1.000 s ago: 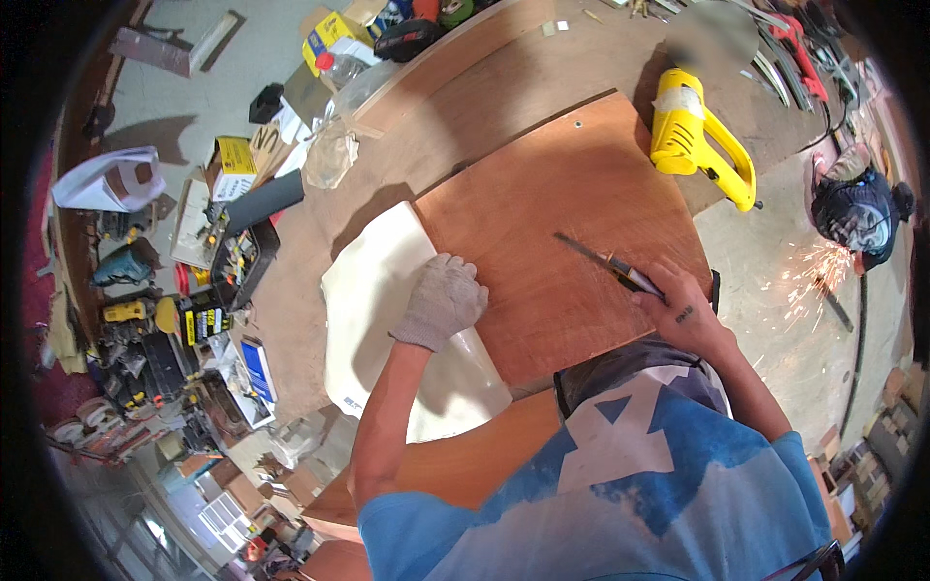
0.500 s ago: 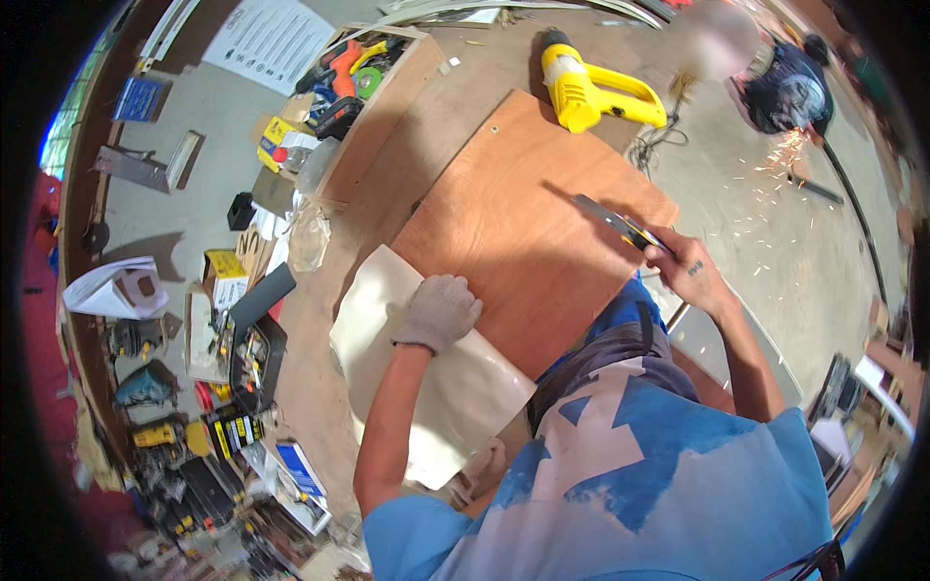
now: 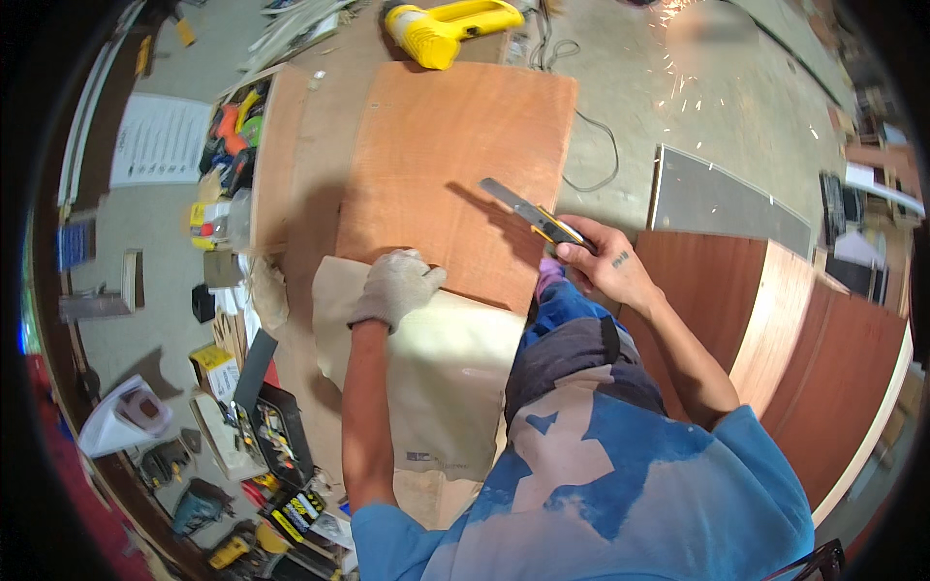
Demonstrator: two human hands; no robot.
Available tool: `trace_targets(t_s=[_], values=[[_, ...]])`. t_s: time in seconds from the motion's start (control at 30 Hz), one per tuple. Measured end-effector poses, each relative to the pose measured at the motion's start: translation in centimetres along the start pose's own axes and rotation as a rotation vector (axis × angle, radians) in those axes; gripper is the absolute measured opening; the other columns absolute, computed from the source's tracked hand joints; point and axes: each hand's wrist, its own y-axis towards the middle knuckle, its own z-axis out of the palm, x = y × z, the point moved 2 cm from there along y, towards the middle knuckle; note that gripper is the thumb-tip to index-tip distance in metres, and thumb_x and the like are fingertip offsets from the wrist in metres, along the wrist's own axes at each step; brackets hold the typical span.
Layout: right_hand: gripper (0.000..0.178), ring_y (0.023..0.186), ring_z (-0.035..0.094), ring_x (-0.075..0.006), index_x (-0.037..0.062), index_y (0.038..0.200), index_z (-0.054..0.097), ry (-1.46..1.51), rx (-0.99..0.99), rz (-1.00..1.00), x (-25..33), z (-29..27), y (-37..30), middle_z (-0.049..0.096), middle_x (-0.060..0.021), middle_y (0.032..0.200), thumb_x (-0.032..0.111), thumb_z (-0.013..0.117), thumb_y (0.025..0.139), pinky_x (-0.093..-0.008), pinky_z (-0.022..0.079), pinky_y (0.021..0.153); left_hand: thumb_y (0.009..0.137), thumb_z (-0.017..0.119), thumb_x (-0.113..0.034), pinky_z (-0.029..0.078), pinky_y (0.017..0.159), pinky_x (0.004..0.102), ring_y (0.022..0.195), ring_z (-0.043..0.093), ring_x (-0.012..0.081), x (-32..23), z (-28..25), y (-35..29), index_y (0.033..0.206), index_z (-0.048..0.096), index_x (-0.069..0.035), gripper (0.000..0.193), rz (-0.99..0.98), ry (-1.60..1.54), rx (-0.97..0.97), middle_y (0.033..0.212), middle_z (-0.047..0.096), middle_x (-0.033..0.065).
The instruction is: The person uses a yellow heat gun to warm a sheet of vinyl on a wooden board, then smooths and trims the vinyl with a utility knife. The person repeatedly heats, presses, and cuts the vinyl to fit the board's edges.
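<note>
My right hand [image 3: 610,263] grips a utility knife [image 3: 542,221] with a black and yellow handle. Its long blade is extended and points up-left, above a reddish-brown wooden board [image 3: 455,145]. On my left hand [image 3: 395,290] is a pale knitted glove; the fingers are curled closed at the upper edge of a cream, slightly glossy sheet [image 3: 436,387], which they pinch or press where it meets the board. The sheet overlaps the near end of the board and drapes toward my body. Part of its edge is hidden under the glove.
A yellow heat gun [image 3: 436,34] lies beyond the board, with a black cord [image 3: 605,155] to its right. At left stand a wooden box [image 3: 276,165] of tools and an open black toolbox [image 3: 281,426]. Reddish wood panels [image 3: 697,290] are at right. Sparks fly at the far right.
The view has turned, so the board stands straighter and the panels at right show. The knife stays in my right hand and the gloved hand stays at the sheet's edge.
</note>
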Motion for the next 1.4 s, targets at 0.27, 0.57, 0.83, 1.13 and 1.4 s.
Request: trace_targets(t_s=[0.27, 0.57, 0.83, 1.13, 1.4], values=[[0.034, 0.097, 0.054, -0.0144, 0.0023, 0.120, 0.056, 0.252, 0.283, -0.105, -6.0, 7.1, -0.2, 0.061, -0.0049, 0.099, 0.025, 0.065, 0.096, -0.0304, 0.044, 0.087, 0.086, 0.066, -0.036, 0.050, 0.078, 0.0472, 0.086, 0.065, 0.0382, 0.7, 0.7, 0.2, 0.078, 0.070, -0.003, 0.034, 0.066, -0.018, 0.074, 0.086, 0.068, 0.0205], [0.036, 0.087, 0.063, -0.0364, 0.0027, 0.119, 0.048, -0.140, 0.126, -0.339, -3.4, 11.1, -6.5, 0.062, -0.0192, 0.088, 0.026, 0.061, 0.096, -0.0444, 0.047, 0.077, 0.091, 0.057, -0.035, 0.053, 0.073, 0.0462, 0.086, 0.067, 0.0354, 0.6, 0.3, 0.0, 0.082, 0.069, -0.005, 0.033, 0.107, -0.012, 0.123, 0.091, 0.070, 0.0150], [0.036, 0.090, 0.064, -0.0365, 0.0029, 0.116, 0.051, -0.175, -0.083, -0.301, -3.9, 13.1, -8.2, 0.064, -0.0208, 0.089, 0.029, 0.063, 0.094, -0.0434, 0.049, 0.079, 0.090, 0.055, -0.034, 0.054, 0.077, 0.0462, 0.086, 0.068, 0.0337, -0.7, 0.7, -0.2, 0.083, 0.071, -0.008, 0.032, 0.324, 0.388, 0.040, 0.094, 0.071, 0.0137], [0.032, 0.094, 0.058, -0.0191, 0.0048, 0.113, 0.054, -0.045, -0.020, -0.377, -5.8, 10.6, -5.4, 0.060, -0.0083, 0.093, 0.029, 0.066, 0.094, -0.0348, 0.047, 0.086, 0.088, 0.056, -0.034, 0.054, 0.078, 0.0473, 0.084, 0.068, 0.0345, -1.7, -0.5, -0.7, 0.082, 0.073, -0.008, 0.031, 0.212, 0.076, -0.160, 0.091, 0.071, 0.0153], [0.044, 0.089, 0.064, -0.0135, 0.0109, 0.135, 0.059, -0.094, 0.131, -0.389, -1.9, 6.2, 3.9, 0.071, -0.0064, 0.105, 0.008, 0.058, 0.091, -0.0308, 0.053, 0.082, 0.086, 0.060, -0.024, 0.048, 0.073, 0.0447, 0.079, 0.060, 0.0305, -1.6, 0.2, -3.7, 0.072, 0.066, -0.010, 0.021, 0.442, 0.409, -0.442, 0.074, 0.061, 0.0110]])
